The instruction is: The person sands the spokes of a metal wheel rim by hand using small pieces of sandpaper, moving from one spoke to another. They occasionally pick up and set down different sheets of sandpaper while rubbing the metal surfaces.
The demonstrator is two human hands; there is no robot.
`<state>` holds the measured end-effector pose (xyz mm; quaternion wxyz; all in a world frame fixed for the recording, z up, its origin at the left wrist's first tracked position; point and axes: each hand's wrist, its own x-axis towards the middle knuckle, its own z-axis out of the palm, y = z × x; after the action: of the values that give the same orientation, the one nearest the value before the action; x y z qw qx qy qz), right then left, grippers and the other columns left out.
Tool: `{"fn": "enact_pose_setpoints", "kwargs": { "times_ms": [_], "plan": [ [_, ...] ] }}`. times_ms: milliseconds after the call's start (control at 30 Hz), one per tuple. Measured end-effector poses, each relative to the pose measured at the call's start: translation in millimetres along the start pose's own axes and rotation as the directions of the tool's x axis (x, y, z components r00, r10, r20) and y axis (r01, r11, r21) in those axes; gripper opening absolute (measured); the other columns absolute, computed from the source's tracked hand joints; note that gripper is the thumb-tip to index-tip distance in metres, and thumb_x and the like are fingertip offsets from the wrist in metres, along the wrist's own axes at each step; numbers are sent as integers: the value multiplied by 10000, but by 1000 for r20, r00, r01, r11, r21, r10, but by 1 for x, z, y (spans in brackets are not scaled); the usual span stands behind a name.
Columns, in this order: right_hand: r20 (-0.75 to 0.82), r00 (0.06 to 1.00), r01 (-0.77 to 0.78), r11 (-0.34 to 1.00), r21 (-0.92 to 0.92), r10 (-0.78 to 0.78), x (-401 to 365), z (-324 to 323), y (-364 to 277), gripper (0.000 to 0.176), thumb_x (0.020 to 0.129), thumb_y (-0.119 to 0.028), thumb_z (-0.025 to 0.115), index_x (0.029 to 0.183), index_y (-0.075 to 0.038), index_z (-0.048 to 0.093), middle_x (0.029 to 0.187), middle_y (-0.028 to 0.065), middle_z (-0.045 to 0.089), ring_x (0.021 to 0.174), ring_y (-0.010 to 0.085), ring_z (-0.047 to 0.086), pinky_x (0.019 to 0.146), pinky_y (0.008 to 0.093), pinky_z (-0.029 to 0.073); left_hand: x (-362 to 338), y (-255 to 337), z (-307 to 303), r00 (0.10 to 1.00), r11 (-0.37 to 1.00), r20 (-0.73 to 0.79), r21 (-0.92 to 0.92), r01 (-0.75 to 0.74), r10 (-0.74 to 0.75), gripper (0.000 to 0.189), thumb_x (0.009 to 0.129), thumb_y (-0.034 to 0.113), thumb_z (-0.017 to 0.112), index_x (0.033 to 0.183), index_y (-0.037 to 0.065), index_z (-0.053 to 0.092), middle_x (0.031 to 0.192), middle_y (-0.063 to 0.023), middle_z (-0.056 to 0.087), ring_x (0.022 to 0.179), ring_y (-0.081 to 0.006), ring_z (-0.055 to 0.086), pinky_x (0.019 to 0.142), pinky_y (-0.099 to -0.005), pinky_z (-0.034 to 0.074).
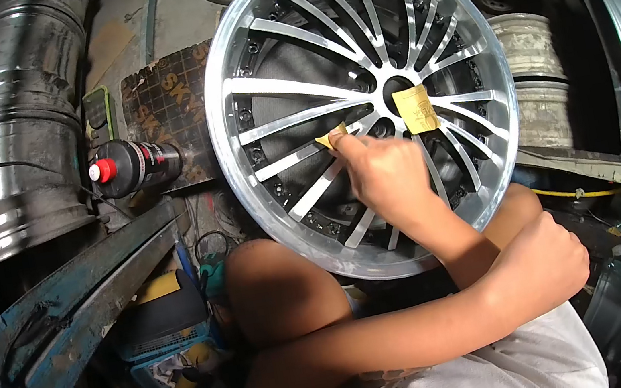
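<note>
A silver multi-spoke wheel rim [295,94] lies tilted across my lap, face up. My right hand [389,177] is over its lower-left spokes, fingers pinched on a small folded piece of yellow sandpaper [332,138] that touches a spoke. Another yellow sandpaper piece [416,109], with print on its back, rests beside the centre hole. My left forearm crosses in front of my right arm. At its end, my left hand [541,263] is closed in a fist near my right knee; the inside of the fist is hidden.
A black bottle with a red cap [139,165] lies at left beside a printed board [167,107]. Stacked rims stand left [23,174] and right [523,46]. A blue metal frame [71,321] runs along the left, above a blue basket [152,373].
</note>
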<state>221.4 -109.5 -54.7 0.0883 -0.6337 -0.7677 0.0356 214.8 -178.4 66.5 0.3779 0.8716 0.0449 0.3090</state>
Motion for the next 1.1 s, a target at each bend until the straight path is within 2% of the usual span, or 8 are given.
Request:
{"fn": "enact_pose_setpoints", "kwargs": {
  "times_ms": [100, 233, 333, 433, 567, 867, 1000, 1100],
  "plan": [
    [110, 994, -10, 999, 41, 5, -8, -13, 5, 294, 833, -48, 654, 1111, -105, 732, 699, 91, 675, 592, 295, 695, 516, 430, 530, 0, -2, -1, 999, 1000, -34, -1, 12, -12, 105, 877, 186, 684, 840, 96, 723, 730, -8, 684, 712, -160, 704, 611, -322, 451],
    [-87, 996, 2, 998, 58, 3, -6, 3, 8, 322, 805, -45, 681, 1113, -119, 738, 696, 81, 655, 581, 296, 683, 513, 444, 519, 0, 1, -1, 1000, 1000, 10, 1, -1, 1, 107, 880, 187, 682, 838, 98, 723, 737, -2, 689, 717, -160, 705, 614, -323, 455],
    [45, 999, -8, 999, 52, 5, -12, -14, 13, 356, 785, -41, 704, 1129, -129, 737, 700, 84, 651, 564, 296, 663, 514, 446, 511, 0, -2, -5, 1000, 1000, 25, 18, 5, -6, 107, 882, 187, 681, 846, 97, 726, 747, 1, 692, 724, -160, 707, 618, -320, 459],
    [-131, 989, -54, 995, 81, 64, -5, -10, 13, 343, 842, -17, 721, 1150, -162, 764, 710, 83, 678, 592, 305, 669, 531, 435, 512, 0, -1, -2, 1000, 1000, 24, 14, -2, 2, 107, 884, 187, 681, 859, 96, 730, 754, 2, 695, 726, -158, 706, 620, -318, 461],
    [50, 998, -46, 998, 48, 44, -10, -18, 13, 289, 836, -57, 676, 1094, -173, 739, 727, 82, 678, 608, 307, 694, 510, 451, 511, -1, -1, -6, 999, 1000, 32, 10, -10, 10, 113, 891, 190, 680, 872, 94, 735, 758, 1, 696, 730, -158, 708, 621, -320, 462],
    [-94, 984, -134, 976, 172, 151, -8, 11, 12, 114, 963, -160, 700, 1071, -129, 725, 761, 100, 732, 609, 337, 701, 530, 459, 535, 1, -2, -5, 999, 1000, 38, -8, -15, 15, 116, 889, 187, 683, 875, 86, 738, 760, -6, 702, 725, -164, 714, 623, -323, 463],
    [70, 987, -148, 985, 85, 142, -8, -4, 13, 163, 951, -120, 688, 1110, -127, 726, 779, 94, 732, 637, 338, 705, 544, 451, 537, 0, -4, -6, 1000, 1000, 21, -6, 9, -9, 110, 883, 183, 691, 869, 84, 737, 748, -5, 696, 714, -168, 714, 615, -322, 463],
    [-85, 991, -92, 980, 175, 108, -14, 11, 17, 184, 936, -101, 690, 1115, -127, 725, 789, 98, 733, 647, 341, 706, 547, 454, 534, 1, -2, -8, 999, 1000, 37, -11, -18, 18, 108, 881, 179, 693, 865, 82, 737, 746, -7, 696, 712, -169, 714, 609, -322, 463]
  ]
}}
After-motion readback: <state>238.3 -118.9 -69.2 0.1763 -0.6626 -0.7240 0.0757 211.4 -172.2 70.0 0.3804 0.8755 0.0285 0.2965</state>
